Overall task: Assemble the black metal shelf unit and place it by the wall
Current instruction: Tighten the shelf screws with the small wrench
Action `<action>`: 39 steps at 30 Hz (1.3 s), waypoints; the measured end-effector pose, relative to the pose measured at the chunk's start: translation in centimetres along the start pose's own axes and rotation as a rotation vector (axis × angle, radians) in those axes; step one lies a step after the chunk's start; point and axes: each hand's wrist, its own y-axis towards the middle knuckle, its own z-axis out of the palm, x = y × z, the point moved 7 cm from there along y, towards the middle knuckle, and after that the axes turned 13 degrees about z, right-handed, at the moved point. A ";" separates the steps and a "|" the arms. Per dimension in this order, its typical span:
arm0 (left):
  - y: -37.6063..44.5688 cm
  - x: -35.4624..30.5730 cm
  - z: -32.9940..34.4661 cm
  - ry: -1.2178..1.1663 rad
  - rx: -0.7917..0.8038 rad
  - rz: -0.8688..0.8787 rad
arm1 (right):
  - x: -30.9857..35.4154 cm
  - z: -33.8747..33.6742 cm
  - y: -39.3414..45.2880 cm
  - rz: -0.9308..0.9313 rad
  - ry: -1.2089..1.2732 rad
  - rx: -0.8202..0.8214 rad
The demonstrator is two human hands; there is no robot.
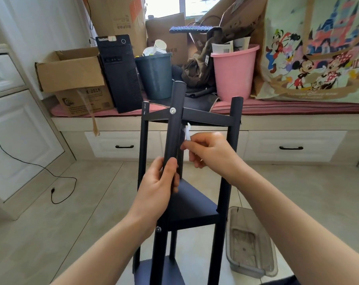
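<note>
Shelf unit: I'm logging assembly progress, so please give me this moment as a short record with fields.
item: black shelf unit, upright on the tiled floor
left hand: left hand grips the front post
right hand: right hand pinches a small white tool just below the top shelf
visible fastener: screw in the front post at top-shelf level
nearby: clear plastic tray on the floor, right of the unit

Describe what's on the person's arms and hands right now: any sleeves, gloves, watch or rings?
Both forearms are bare right to the bottom edge of the picture, with no sleeves in view. The left hand and right hand wear no gloves. No watch, bracelet or ring is visible.
</note>
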 end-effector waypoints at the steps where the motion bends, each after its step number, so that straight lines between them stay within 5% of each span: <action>1: 0.0 0.0 0.0 -0.007 0.006 -0.002 | 0.1 -0.1 0.0 -0.016 -0.003 -0.012; 11: 0.1 0.1 -1.0 -0.061 0.016 -0.029 | 1.7 -0.9 -0.3 -0.241 -0.022 -0.189; 39: 0.2 0.5 -5.0 -0.026 0.034 -0.163 | 3.1 4.7 1.7 -0.212 0.104 -0.237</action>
